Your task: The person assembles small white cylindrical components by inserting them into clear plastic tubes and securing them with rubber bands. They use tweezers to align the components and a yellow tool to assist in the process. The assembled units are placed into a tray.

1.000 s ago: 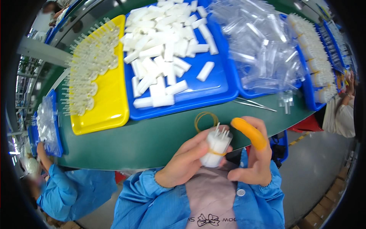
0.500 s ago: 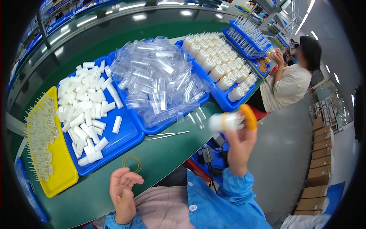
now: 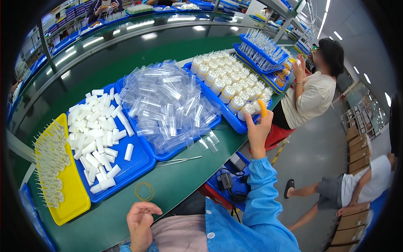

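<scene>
My right hand [image 3: 259, 133], an orange finger cot [image 3: 263, 108] on one finger, grips a white banded bundle [image 3: 248, 110] at the near right corner of a blue tray [image 3: 233, 117]. Rows of similar white bundles [image 3: 228, 92], with yellowish bands around them, fill that tray. Over the table's near edge, my left hand [image 3: 140, 224] hangs with loosely bent fingers and nothing visible in it. Thin yellow rubber bands [image 3: 144, 191] lie on the green table just beyond it.
Left of the bundles are a blue tray with clear plastic sleeves [image 3: 168, 101], one with white tubes [image 3: 98, 138], and a yellow tray [image 3: 71, 206] of thin-stemmed clear parts. Metal tweezers [image 3: 178, 161] lie in front. A co-worker [image 3: 310, 92] stands at right; another person [image 3: 352, 185] is behind.
My right hand has carried the white bundle from above the table's edge away from me to the tray of bundles. My left hand has lowered slightly. A person has appeared at the right.
</scene>
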A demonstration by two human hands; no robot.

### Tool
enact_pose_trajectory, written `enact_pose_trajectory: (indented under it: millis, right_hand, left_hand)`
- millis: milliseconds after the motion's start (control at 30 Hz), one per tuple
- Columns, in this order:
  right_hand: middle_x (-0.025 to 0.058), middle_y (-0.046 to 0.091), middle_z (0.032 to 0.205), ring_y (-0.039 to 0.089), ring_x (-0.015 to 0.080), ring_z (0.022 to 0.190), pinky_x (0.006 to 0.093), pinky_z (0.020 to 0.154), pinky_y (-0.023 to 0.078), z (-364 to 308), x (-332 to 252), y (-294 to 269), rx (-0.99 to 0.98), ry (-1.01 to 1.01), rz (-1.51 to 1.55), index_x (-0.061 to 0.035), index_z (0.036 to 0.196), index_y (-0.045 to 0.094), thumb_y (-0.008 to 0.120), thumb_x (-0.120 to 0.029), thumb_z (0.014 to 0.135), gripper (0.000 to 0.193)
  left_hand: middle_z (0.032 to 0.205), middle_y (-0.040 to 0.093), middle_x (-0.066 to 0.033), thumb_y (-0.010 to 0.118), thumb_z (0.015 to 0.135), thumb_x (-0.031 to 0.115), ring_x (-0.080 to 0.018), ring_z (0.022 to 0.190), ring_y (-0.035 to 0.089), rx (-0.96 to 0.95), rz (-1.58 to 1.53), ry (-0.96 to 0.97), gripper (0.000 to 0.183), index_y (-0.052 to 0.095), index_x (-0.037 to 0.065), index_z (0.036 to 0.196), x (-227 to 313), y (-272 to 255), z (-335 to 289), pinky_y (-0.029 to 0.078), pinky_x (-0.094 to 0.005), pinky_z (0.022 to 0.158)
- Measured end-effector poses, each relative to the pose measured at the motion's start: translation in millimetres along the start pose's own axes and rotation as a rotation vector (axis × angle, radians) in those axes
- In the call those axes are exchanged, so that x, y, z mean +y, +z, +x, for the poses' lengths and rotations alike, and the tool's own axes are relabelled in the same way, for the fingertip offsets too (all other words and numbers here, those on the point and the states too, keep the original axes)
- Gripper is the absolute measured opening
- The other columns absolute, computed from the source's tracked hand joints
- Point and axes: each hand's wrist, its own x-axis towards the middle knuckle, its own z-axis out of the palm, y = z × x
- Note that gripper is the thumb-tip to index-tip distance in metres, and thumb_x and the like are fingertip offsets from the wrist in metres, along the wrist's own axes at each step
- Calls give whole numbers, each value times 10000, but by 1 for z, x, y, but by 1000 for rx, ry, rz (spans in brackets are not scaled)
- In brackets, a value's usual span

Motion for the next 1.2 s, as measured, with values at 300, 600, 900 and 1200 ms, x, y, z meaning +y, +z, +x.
enact_pose_trajectory:
  millis: [300, 600, 900, 1200]
  right_hand:
    - [35, 541, 819, 524, 120, 722, 243, 674, 419, -42, -85, -28, -360, -9, 468, -12, 963, 645, 678, -38, 767, 200]
    - [134, 616, 952, 601, 299, 861, 370, 771, 479, -95, -174, -26, -868, -235, 624, -36, 942, 669, 568, 94, 710, 285]
    - [142, 557, 930, 569, 290, 923, 369, 799, 478, -115, -247, 82, -873, -980, 186, 13, 926, 599, 591, -19, 696, 233]
    - [96, 547, 891, 578, 239, 806, 324, 588, 500, -112, -244, 74, -918, -848, 340, -3, 1027, 579, 612, -65, 708, 327]
  left_hand:
    - [923, 611, -113, 593, 835, 117, -182, 865, 584, -22, -43, -46, 206, 563, -18, 988, -1, -10, 2, 455, -318, 822]
    - [917, 604, -126, 606, 841, 151, -183, 862, 580, 178, 85, 224, 236, 548, -22, 990, 23, -58, -15, 460, -316, 807]
    - [910, 559, -136, 540, 788, 60, -207, 832, 563, 364, 265, 374, 208, 535, -28, 976, 35, -74, -18, 465, -329, 786]
    - [880, 542, -133, 575, 838, 134, -204, 813, 549, 374, 282, 366, 183, 534, -13, 939, 23, -82, -21, 465, -335, 767]
